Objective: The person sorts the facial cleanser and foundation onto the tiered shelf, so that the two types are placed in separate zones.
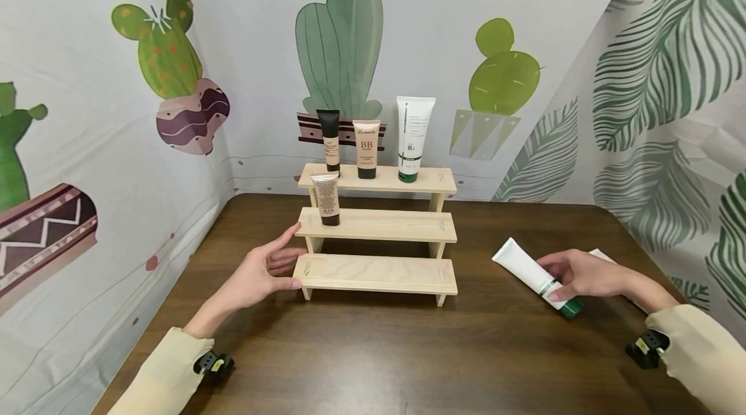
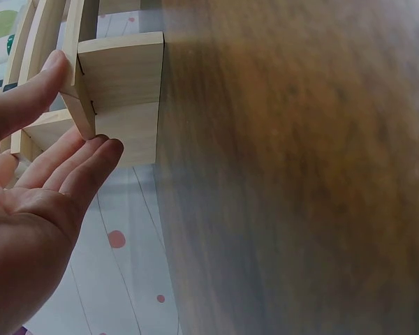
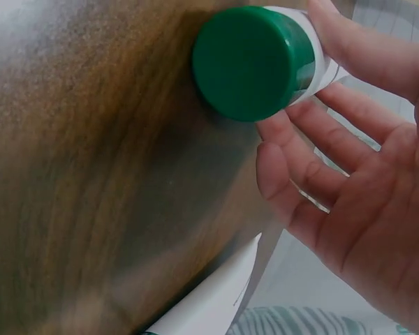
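Note:
A three-step wooden display stand (image 1: 375,272) stands on the table. My left hand (image 1: 256,276) holds its left end, thumb at the bottom shelf's front corner and index finger reaching the middle shelf; the left wrist view shows the shelf end between thumb and fingers. To the right, my right hand (image 1: 583,276) pinches a white squeeze tube (image 1: 521,266) with a green cap (image 3: 244,64). It is tilted, cap toward me. Another white tube (image 3: 206,300) lies near that hand, mostly hidden in the head view.
On the top shelf stand a black-and-beige tube (image 1: 331,146), a pink BB cream tube (image 1: 367,149) and a white tube with green cap (image 1: 415,136). A small beige tube (image 1: 326,200) stands on the middle shelf's left. Cactus-print cloth (image 1: 250,65) hangs behind the brown table (image 1: 350,363).

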`<move>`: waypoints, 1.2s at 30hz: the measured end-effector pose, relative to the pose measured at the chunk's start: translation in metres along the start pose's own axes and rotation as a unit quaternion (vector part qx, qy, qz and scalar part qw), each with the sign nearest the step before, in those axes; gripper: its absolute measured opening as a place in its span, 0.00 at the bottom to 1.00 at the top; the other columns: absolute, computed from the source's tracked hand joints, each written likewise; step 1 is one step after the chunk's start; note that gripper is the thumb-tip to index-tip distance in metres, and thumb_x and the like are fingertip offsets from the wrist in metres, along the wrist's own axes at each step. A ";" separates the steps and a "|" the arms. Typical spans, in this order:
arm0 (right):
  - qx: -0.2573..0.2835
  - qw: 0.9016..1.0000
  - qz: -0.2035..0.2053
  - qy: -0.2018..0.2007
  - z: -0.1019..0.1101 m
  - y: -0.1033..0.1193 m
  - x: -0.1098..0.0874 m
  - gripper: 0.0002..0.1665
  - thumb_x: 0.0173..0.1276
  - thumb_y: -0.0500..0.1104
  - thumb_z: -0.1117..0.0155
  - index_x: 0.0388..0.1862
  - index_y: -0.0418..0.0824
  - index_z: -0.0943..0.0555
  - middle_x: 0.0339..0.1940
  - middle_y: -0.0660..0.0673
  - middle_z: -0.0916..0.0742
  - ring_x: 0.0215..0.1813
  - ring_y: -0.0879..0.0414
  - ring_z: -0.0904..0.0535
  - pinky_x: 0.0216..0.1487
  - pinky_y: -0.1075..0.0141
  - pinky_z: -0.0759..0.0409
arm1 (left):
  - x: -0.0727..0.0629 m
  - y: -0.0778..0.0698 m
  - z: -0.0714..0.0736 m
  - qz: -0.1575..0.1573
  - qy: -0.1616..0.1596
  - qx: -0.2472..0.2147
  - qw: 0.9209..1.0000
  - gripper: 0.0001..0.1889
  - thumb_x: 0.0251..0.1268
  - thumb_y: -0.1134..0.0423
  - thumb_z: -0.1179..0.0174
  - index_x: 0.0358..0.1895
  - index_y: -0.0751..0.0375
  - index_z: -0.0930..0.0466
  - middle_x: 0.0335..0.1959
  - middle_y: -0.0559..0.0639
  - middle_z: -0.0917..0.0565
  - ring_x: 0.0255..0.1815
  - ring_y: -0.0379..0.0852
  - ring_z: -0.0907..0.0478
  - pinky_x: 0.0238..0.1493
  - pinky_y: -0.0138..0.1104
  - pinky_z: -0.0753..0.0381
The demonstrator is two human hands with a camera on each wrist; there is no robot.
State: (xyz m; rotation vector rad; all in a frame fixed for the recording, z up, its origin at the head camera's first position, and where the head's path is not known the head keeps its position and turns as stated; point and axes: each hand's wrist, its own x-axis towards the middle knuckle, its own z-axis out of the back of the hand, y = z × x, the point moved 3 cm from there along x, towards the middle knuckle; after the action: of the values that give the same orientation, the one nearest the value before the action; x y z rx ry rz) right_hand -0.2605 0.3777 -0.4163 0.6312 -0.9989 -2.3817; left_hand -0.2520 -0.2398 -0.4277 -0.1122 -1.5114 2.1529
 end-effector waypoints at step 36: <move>-0.129 0.985 -0.003 -0.116 -0.008 0.033 0.010 0.29 0.58 0.42 0.15 0.53 0.27 0.16 0.33 0.52 0.12 0.32 0.62 0.19 0.32 0.68 0.20 | 0.000 0.001 0.000 0.002 -0.002 0.000 1.000 0.58 0.54 0.80 0.23 0.86 0.51 0.46 0.66 0.68 0.20 0.68 0.63 0.23 0.67 0.56 0.24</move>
State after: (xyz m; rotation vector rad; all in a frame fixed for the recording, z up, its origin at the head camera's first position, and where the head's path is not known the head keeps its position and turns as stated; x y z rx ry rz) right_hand -0.2558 0.3472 -0.3988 0.2672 -0.7584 -2.5739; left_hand -0.2527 -0.2403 -0.4290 -0.1099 -1.5151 2.1573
